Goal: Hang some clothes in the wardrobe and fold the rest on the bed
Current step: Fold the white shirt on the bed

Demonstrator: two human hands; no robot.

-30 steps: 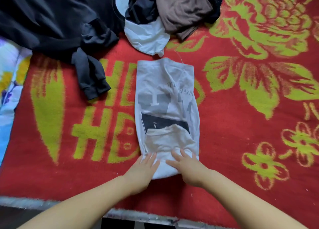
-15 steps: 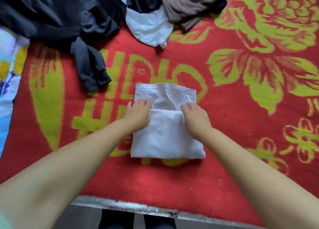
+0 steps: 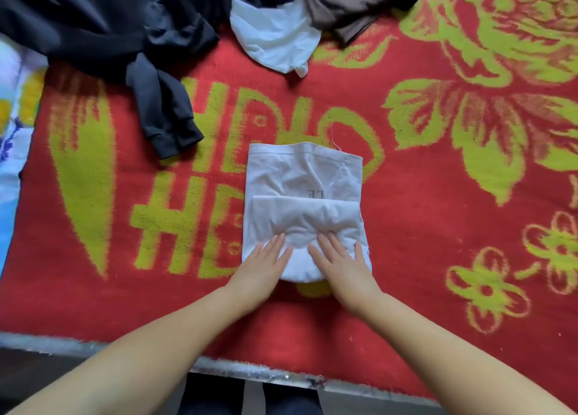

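A white T-shirt lies folded into a short rectangle on the red and green blanket of the bed, its near half doubled over the far half. My left hand rests flat on its near left corner, fingers spread. On its near right part my right hand lies flat in the same way. Neither hand grips the cloth. At the far edge lies a heap of unfolded clothes: a black garment with a sleeve trailing toward me, a white one and a brown one.
The bed's near edge runs along the bottom, with dark floor below it. A light patterned sheet shows at the left edge. Bare blanket lies to the right of the folded shirt.
The long shirt was folded in half, near end carried up over the far part. Both hands have since slid back toward me and now press its near end flat.
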